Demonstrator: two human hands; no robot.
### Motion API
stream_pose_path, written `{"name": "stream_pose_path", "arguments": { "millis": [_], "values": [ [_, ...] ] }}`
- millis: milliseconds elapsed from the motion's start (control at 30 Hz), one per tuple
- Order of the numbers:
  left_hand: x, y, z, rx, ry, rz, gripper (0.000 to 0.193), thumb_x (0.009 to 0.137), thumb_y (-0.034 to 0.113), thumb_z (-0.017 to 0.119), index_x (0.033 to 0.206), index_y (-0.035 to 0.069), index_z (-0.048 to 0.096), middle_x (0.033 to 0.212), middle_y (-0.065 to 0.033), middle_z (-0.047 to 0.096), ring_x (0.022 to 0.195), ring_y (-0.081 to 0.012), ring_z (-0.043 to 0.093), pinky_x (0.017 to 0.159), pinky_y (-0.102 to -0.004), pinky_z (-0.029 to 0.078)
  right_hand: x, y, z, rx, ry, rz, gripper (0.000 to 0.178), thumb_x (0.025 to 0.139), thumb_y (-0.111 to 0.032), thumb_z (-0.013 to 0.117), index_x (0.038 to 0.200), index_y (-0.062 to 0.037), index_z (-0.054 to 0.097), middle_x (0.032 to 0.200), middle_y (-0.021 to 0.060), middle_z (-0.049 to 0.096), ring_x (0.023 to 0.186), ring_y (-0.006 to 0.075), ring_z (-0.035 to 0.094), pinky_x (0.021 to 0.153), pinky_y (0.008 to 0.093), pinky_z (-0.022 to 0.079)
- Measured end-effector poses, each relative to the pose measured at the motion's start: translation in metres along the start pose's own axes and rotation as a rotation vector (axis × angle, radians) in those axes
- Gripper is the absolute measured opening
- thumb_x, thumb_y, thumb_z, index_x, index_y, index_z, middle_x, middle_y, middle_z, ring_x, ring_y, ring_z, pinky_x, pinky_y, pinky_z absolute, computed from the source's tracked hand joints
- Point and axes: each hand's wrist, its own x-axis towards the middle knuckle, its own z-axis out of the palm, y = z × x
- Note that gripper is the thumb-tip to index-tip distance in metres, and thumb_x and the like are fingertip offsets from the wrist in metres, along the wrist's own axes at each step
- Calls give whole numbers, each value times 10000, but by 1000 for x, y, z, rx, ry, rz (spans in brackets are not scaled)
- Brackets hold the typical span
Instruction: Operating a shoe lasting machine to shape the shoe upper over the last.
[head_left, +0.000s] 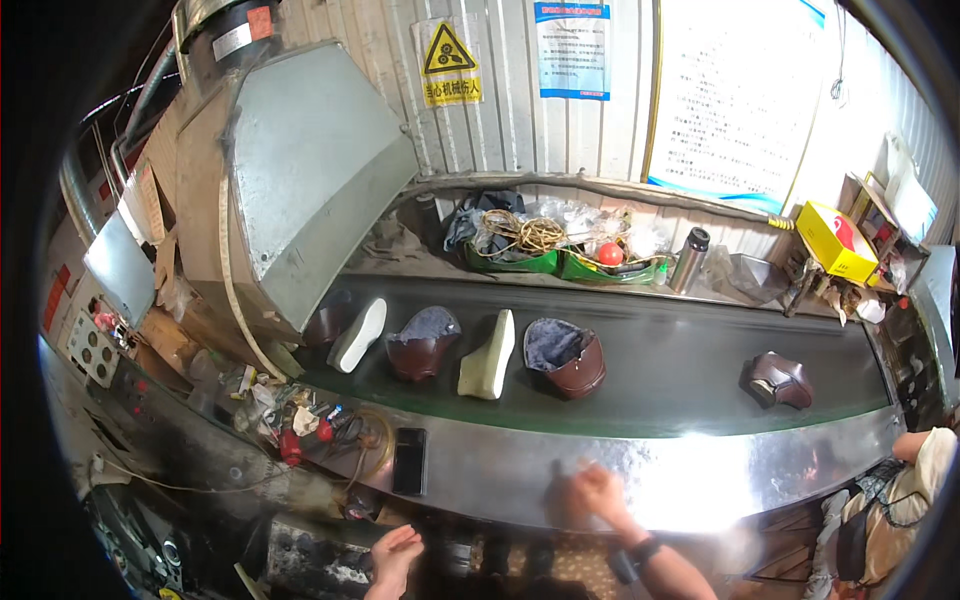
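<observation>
My left hand (396, 556) is in front of the metal ledge (480, 470), below a black phone (409, 461). Its fingers are loosely stretched and it holds nothing. Over the ledge is my right hand (597, 490), smeared by motion, so its grip is unclear. Beyond it runs a dark conveyor belt (660, 375). On the belt lie a cream shoe sole (357, 336), a brown fleece-lined shoe upper (422, 345), a second cream sole (488, 358) and another brown upper (568, 358). A smaller brown shoe piece (780, 381) sits farther right.
A grey metal hood (310, 150) covers the belt's left end. Tools and scraps (305, 425) clutter the left. Behind the belt stand green-edged bins (550, 262), a steel flask (690, 260) and a yellow box (838, 243). Another person's arm (925, 450) shows at far right.
</observation>
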Motion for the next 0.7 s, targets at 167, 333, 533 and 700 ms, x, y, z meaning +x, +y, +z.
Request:
{"name": "stream_pose_path", "arguments": {
  "millis": [167,333,533,700],
  "values": [
    [20,12,6,19,-44,78,465,780,-152,685,1231,-68,607,1160,-169,663,1043,-261,677,893,-346,565,-34,-46,8,-55,-155,-100,301,899,-213,682,1152,-49,677,913,203,732,895,352,731,781,392,580],
    [25,12,-27,-109,-7,186,417,793,-135,685,1200,-63,631,1126,-156,674,1024,-247,681,887,-333,569,-19,-53,2,-192,-194,-1,474,877,-144,691,1340,-78,613,918,146,754,879,223,734,800,360,567],
    [0,19,-104,-18,346,420,351,796,-109,703,1139,-38,690,968,-72,699,870,-126,638,794,-258,525,5,-67,28,-214,-282,-74,453,876,-158,672,1320,-76,629,894,161,746,834,244,732,785,365,561],
    [-99,67,-183,802,810,678,373,920,16,666,1289,6,608,1259,-176,630,1141,-316,639,935,-414,530,25,-86,70,-231,-379,-148,436,869,-158,663,1296,-74,644,874,189,732,805,294,727,764,386,561]
  ]
}}
